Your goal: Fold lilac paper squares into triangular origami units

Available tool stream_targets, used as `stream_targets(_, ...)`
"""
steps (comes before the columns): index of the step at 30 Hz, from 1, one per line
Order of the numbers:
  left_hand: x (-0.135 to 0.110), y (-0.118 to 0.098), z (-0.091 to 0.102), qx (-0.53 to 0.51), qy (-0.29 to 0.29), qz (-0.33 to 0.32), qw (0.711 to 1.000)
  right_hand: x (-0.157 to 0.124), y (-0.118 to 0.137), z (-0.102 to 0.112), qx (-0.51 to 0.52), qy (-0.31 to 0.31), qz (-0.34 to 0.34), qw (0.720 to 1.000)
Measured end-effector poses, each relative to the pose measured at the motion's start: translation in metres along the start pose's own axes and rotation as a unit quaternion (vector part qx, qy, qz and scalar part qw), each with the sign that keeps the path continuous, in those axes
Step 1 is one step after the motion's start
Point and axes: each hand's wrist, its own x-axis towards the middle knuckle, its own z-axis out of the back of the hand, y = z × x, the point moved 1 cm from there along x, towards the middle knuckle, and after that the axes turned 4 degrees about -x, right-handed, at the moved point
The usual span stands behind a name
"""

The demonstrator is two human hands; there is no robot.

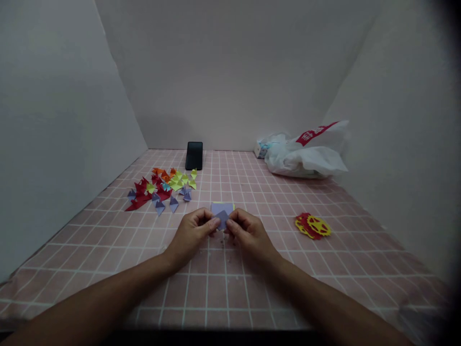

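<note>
A small folded piece of purple paper is pinched between my two hands near the middle of the table. My left hand grips its left corner with thumb and fingers. On the opposite corner, my right hand is closed in the same way. Just behind the folded piece lies a stack of square paper sheets, purple on top with a yellow edge showing. To the left sits a cluster of folded paper pieces in red, orange, yellow, purple and blue.
A black phone lies at the back left. At the back right are a white plastic bag and a small box. Red and yellow cut-out discs lie on the right of the checked tablecloth. Pale walls enclose three sides.
</note>
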Motion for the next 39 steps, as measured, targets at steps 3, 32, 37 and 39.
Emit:
stream_targets(3,0.0008,0.0000,0.0001,0.005,0.009,0.006,1.000,0.0007,0.0013,0.0016,-0.007,0.011,0.000,1.000)
stream_targets(32,0.0000,-0.0013,-0.0005,-0.034,-0.028,-0.031,0.999,0.0008,0.0081,-0.0020,0.060,0.035,-0.028,0.997)
stream_targets(37,-0.0010,-0.0036,-0.0019,-0.014,0.002,-0.024,1.000,-0.0005,0.0080,-0.0044,0.043,0.052,-0.023,0.997)
stream_targets(39,-0.0023,-0.0046,-0.0024,-0.002,0.016,-0.020,1.000,-0.0022,0.0094,-0.0058,0.025,0.047,-0.020,0.998)
